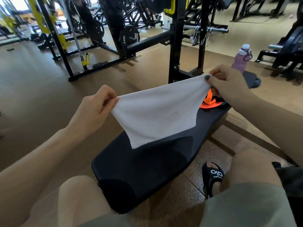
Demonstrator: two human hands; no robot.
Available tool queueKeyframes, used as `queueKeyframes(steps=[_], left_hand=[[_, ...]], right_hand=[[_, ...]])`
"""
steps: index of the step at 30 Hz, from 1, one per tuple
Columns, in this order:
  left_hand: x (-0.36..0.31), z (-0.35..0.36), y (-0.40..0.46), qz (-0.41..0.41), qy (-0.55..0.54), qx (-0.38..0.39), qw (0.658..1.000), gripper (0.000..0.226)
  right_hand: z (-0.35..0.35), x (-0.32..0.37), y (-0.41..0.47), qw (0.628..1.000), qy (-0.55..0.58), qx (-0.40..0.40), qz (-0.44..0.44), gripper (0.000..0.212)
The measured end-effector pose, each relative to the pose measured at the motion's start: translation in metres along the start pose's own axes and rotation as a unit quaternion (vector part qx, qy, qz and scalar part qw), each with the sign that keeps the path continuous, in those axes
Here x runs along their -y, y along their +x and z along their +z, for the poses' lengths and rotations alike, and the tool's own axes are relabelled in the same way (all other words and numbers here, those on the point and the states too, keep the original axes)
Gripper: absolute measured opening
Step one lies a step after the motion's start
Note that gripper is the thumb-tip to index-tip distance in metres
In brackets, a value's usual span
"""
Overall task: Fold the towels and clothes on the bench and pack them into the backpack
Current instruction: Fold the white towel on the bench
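Fingers (113, 99) of my left hand (95, 108) are pinching one top corner of the white towel (155, 110), thumb pressed against the forefinger with the cloth clamped between them. At about two o'clock from there, my right hand (229, 86) is gripping the opposite corner, fingers curled round a bunched bit of the hem. Between the two grips the upper edge is sagging a little, and the rest is hanging down in a rough triangle, its lowest point dangling just above the black padded table (147, 169).

To my mind the fold is only starting. To do it well I am thinking of spreading my hands farther so the top edge pulls straight, then bringing the two corners together evenly before lowering the towel flat onto the table. The right-hand bunching could leave a crooked crease, so I would be smoothing that first.

Beyond my right hand, toward one o'clock, an orange garment (209, 102) is lying on the far end of the table, partly hidden behind the towel. A lilac water bottle (241, 59) is standing farther off. I cannot pick out the backpack with any certainty.
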State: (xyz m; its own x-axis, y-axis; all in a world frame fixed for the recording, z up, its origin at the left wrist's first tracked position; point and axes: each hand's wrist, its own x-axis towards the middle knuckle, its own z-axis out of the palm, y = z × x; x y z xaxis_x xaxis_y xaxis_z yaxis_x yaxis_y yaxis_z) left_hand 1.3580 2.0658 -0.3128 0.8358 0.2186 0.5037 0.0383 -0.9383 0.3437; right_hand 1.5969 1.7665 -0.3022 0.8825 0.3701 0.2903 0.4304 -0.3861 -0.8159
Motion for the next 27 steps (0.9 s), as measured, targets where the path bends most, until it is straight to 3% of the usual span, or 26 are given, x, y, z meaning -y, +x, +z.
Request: queueKeyframes(steps=[5, 9, 12, 16, 20, 24, 27], left_hand=[[0.005, -0.001, -0.004, 0.013, 0.015, 0.039, 0.999, 0.004], [0.011, 0.000, -0.005, 0.041, 0.031, 0.072, 0.996, 0.002], [0.019, 0.004, -0.003, 0.051, 0.049, 0.081, 0.994, 0.013], [0.033, 0.013, 0.007, 0.068, 0.086, 0.058, 0.992, 0.017], [0.050, 0.018, 0.032, 0.008, 0.127, 0.053, 0.990, 0.012], [0.063, -0.006, 0.051, -0.017, 0.144, 0.019, 0.989, 0.014], [0.070, -0.020, 0.043, 0.017, 0.183, -0.017, 0.983, 0.018]], right_hand=[[-0.002, -0.002, -0.002, 0.998, 0.040, 0.037, 0.014, 0.004], [-0.002, -0.007, -0.002, 0.995, 0.063, 0.065, 0.044, 0.016], [-0.001, -0.009, 0.003, 0.993, 0.070, 0.085, 0.053, 0.015], [0.014, -0.012, 0.026, 0.987, 0.068, 0.125, 0.071, 0.014], [0.048, -0.007, 0.061, 0.986, 0.058, 0.139, 0.073, 0.018], [0.070, 0.012, 0.085, 0.992, 0.068, 0.100, 0.024, 0.012], [0.073, 0.009, 0.082, 0.992, 0.099, 0.072, -0.010, 0.018]])
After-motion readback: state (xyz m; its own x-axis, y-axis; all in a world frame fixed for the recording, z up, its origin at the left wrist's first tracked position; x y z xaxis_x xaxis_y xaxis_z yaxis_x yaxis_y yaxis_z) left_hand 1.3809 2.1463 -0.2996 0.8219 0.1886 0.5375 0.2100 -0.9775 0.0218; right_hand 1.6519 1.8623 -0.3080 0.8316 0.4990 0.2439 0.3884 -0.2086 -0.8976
